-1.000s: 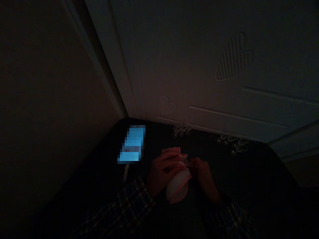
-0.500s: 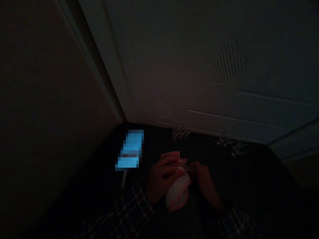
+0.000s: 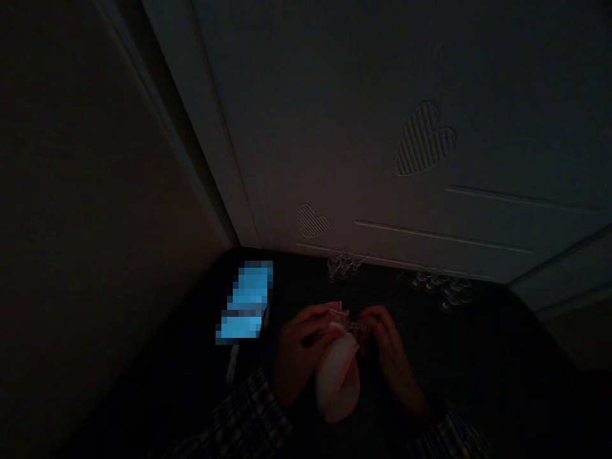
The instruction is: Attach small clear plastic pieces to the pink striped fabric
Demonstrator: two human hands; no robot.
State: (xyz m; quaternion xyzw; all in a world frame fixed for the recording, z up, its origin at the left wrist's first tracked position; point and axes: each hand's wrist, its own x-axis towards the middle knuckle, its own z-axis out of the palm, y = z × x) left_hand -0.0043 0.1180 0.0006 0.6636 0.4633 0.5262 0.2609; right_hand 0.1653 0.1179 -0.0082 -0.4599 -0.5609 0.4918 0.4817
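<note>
Clasps pink cloth (image 3: 336, 376) in the left hand (image 3: 294, 357), seemingly pinches a small clear glass (image 3: 356, 326) in the right hand (image 3: 392, 354); could slip or snap it, gripping poorly in dimness.

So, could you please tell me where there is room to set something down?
In this dim light, the dark table looks bare right of the right hand, in front of the right-hand glasses; a narrower patch separates the left hand from the lit screen. Between the hands, the pink cloth crowds it.

Cloth (image 3: 331, 382) pink and white; sleeve (image 3: 253, 405) dark plaid; screen (image 3: 246, 296) bright blue; tabletop (image 3: 301, 280) black; heart (image 3: 423, 143) striped.
</note>
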